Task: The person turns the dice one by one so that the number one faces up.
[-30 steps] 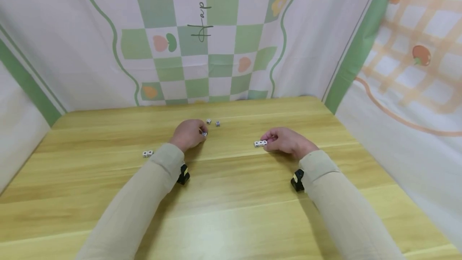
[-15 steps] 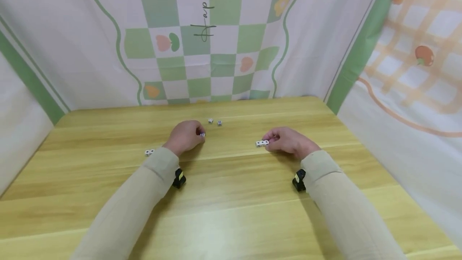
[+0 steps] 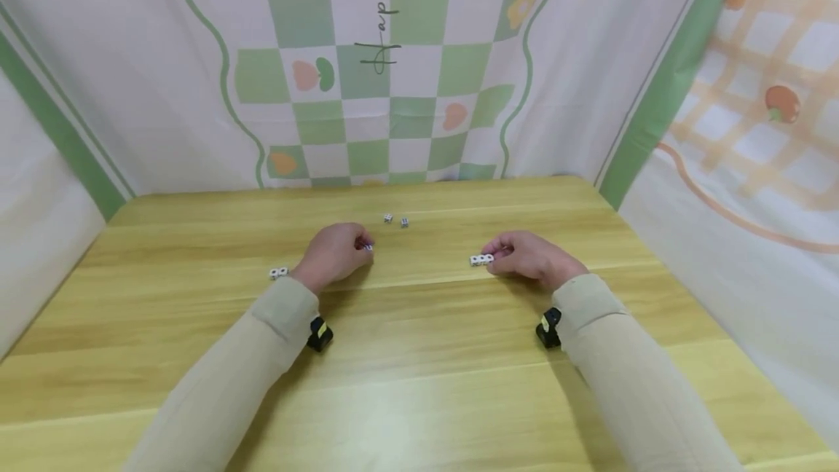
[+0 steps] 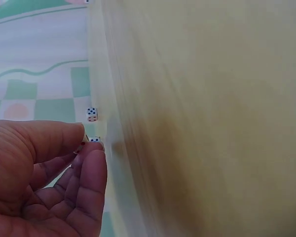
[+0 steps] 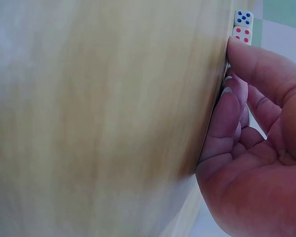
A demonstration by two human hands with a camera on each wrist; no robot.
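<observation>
Between the thumb and fingers of my left hand, a small white die is pinched over the middle-left of the table. The left wrist view shows this die mostly covered by the fingertips. To the right, a row of three white dice lies with single-dot faces up. My right hand pinches the right end of that row, thumb on the near side and fingers on the far side. In the right wrist view, two row dice show blue and red dots beyond the thumb; the end one is hidden by the fingers.
Two loose dice lie slightly apart toward the back of the wooden table. Another pair of dice sits side by side left of my left wrist. A patterned curtain hangs behind the table's back edge.
My left hand has drawn slightly left and nearer, away from the two loose dice, still pinching its die. The right hand stays at the row. The head view has shifted a little.
</observation>
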